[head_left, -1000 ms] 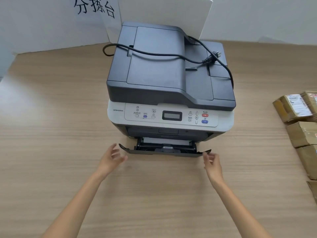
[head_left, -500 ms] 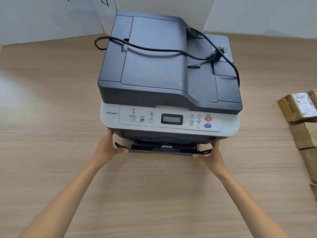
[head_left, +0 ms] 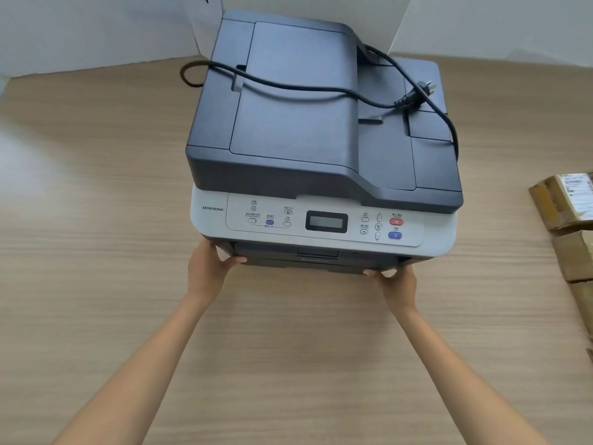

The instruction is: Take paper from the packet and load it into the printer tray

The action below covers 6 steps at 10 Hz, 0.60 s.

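Observation:
A grey and white printer (head_left: 298,123) stands on the wooden table (head_left: 96,252). Its dark paper tray (head_left: 308,263) sits pushed in, flush with the lower front. My left hand (head_left: 208,271) wraps the tray's left front corner, thumb on the front face. My right hand (head_left: 396,284) presses the tray's right front corner with its fingertips. No loose paper shows. Brown wrapped packets (head_left: 564,203), the top one labelled, lie at the right edge.
A black power cable (head_left: 288,88) lies loose across the printer lid, its plug (head_left: 423,93) near the right side. White boards (head_left: 96,27) stand behind the printer. Bare table stretches to the left and in front of me.
The tray stood pulled out a second ago. Both hands took its front ends and pushed it into the printer, and it is now flush. The camera moved closer.

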{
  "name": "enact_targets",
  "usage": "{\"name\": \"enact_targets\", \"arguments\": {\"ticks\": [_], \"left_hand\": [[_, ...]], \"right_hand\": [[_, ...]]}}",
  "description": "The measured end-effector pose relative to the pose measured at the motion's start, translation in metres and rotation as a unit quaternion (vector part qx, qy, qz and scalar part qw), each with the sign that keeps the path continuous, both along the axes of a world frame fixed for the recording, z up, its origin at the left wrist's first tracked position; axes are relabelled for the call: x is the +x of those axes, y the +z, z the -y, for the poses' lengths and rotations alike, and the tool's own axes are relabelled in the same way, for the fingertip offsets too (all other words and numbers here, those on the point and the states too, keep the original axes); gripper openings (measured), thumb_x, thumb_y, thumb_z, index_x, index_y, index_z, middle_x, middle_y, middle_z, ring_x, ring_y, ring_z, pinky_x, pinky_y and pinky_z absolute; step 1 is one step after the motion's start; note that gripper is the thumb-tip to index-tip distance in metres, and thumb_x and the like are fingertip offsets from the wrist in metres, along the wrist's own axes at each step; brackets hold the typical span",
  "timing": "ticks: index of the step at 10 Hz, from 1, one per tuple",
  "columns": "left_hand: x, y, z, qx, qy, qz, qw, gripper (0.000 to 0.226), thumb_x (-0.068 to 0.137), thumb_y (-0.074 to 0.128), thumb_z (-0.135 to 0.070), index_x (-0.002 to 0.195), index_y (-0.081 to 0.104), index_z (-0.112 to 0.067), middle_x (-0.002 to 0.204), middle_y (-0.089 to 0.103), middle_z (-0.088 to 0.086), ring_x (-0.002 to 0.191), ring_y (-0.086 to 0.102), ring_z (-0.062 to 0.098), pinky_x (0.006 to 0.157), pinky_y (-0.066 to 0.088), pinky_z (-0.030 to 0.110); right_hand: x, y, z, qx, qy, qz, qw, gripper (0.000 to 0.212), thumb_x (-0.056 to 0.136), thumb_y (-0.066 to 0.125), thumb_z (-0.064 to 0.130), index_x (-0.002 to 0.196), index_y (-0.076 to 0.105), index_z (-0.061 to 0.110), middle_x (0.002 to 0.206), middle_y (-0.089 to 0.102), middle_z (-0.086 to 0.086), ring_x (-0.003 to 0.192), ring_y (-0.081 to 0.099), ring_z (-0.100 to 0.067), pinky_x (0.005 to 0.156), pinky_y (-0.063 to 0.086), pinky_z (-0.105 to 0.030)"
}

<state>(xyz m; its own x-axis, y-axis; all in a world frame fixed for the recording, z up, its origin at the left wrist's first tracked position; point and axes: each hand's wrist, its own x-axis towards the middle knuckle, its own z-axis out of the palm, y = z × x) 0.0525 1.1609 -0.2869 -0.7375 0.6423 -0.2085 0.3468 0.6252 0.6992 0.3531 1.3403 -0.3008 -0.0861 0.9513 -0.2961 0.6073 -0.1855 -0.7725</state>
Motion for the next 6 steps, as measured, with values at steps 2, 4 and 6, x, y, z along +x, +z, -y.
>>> {"name": "enact_targets", "arguments": {"ticks": [2,4,6], "left_hand": [[0.003,0.004,0.002,-0.009,-0.01,-0.005,1.0,0.036,0.068,0.08,-0.026,0.087,0.056,-0.007,0.071,0.058,-0.019,0.076,0.056,0.016,0.065,0.041,0.033],[0.018,0.021,0.016,-0.018,-0.026,0.016,0.999,0.041,0.084,0.06,-0.015,0.121,0.042,-0.012,0.111,0.061,0.001,0.106,0.058,0.03,0.075,0.044,0.036],[0.036,0.086,0.037,0.0,-0.007,-0.055,0.998,0.047,0.095,0.04,-0.013,0.141,0.03,-0.009,0.145,0.041,0.013,0.131,0.04,0.032,0.101,0.037,0.043]], "right_hand": [[0.001,-0.001,0.001,-0.02,-0.003,0.012,1.0,0.049,0.062,0.084,0.019,0.098,0.05,0.015,0.099,0.065,-0.005,0.099,0.057,-0.023,0.081,0.045,-0.033],[0.012,0.014,0.014,-0.082,0.015,0.0,0.997,0.056,0.082,0.067,0.025,0.13,0.043,0.011,0.119,0.06,-0.011,0.109,0.056,-0.029,0.08,0.04,-0.029],[0.036,0.05,0.036,-0.08,0.09,0.004,0.993,0.033,0.089,0.053,0.02,0.121,0.056,0.009,0.095,0.063,-0.006,0.093,0.054,-0.02,0.073,0.038,-0.025]]}}
